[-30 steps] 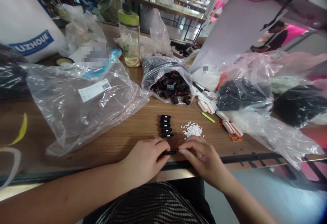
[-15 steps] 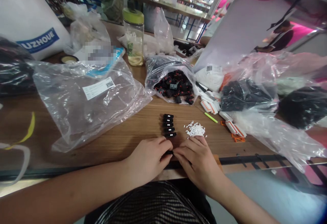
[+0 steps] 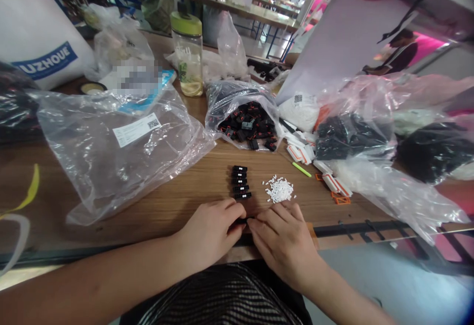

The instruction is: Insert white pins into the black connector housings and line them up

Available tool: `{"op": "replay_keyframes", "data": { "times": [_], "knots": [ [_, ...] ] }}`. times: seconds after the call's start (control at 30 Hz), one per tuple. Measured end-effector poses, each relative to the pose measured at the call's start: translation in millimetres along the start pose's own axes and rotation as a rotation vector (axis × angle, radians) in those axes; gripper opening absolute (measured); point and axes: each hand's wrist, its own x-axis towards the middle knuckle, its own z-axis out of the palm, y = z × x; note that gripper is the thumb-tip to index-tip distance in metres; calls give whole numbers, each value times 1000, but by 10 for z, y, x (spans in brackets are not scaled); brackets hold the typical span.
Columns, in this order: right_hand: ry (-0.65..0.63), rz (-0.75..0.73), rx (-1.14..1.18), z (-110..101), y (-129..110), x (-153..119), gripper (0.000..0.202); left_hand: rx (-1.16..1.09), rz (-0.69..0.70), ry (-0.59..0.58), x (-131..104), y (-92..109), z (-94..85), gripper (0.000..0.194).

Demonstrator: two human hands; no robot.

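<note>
My left hand [image 3: 217,226] is closed around a small black connector housing [image 3: 241,221] at the table's front edge, with most of the housing hidden by the fingers. My right hand [image 3: 283,238] meets its right end, thumb and forefinger pinched together. Whatever small piece those fingertips may hold is hidden. Just beyond the left hand, several black connector housings [image 3: 240,182] lie stacked in a short column, each with white dots on its side. A pile of tiny white plugs [image 3: 279,189] lies past the right fingertips.
An open plastic bag [image 3: 246,122] of black connectors lies behind the column. To the left spreads a clear bag [image 3: 137,162] with a label; a green-lidded bottle [image 3: 187,56] stands behind. Orange-and-white parts [image 3: 336,185], a yellow-green stick [image 3: 301,169] and filled bags [image 3: 355,135] are at right.
The view has shifted slightly, so the table's things appear a little further left. Both hands stay together at the black housing, and a bit more of it shows between them.
</note>
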Motion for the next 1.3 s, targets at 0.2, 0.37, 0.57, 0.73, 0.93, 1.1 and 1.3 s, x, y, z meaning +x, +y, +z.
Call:
{"op": "replay_keyframes", "data": {
  "times": [0.2, 0.37, 0.57, 0.73, 0.93, 1.1, 1.3],
  "knots": [
    [25, 414, -55, -129, 716, 100, 20, -16, 26, 11, -16, -27, 16, 4],
    [-147, 688, -160, -149, 1148, 232, 30, -26, 42, 12, -8, -18, 1, 3],
    [-175, 699, -180, -90, 1048, 261, 32, -26, 44, 23, -12, -17, 0, 4],
    [-62, 724, 19, -41, 1122, 204, 21, -11, 44, 23, -16, -28, 11, 4],
    [-11, 623, 269, -114, 767, 156, 19, -20, 51, 22, -6, -30, -4, 6],
    [-131, 361, 485, -84, 210, 108, 16, -31, 37, 18, 0, 3, -25, 7],
    [-119, 302, 442, 55, 145, 106, 13, -28, 19, 6, 5, 29, -41, 7]
  ]
}}
